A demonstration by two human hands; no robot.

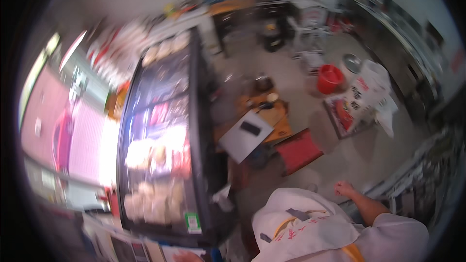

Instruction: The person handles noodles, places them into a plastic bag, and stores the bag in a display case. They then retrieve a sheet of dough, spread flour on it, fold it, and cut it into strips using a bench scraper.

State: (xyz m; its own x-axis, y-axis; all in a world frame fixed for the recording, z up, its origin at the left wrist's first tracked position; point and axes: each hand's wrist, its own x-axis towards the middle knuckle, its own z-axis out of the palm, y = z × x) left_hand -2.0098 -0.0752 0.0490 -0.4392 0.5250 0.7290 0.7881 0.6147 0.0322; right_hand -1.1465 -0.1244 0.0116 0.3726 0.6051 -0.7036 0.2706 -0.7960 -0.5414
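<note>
My right hand hangs in front of my body with its fingers curled in. Nothing shows in it. It is held out beside my white apron, which bears red writing and has yellow trim. Low at the bottom edge, my left hand is blurred and partly cut off. It is near the lower end of a black-framed glass display case, by a white surface. Inside the case are pale, stacked food packs and red packs. A green-edged label is stuck on the glass.
A red stool stands by a low wooden table; a white board there carries a dark phone-like object. Further right are a red bucket, a white plastic bag and a metal counter. White chairs stand at the back.
</note>
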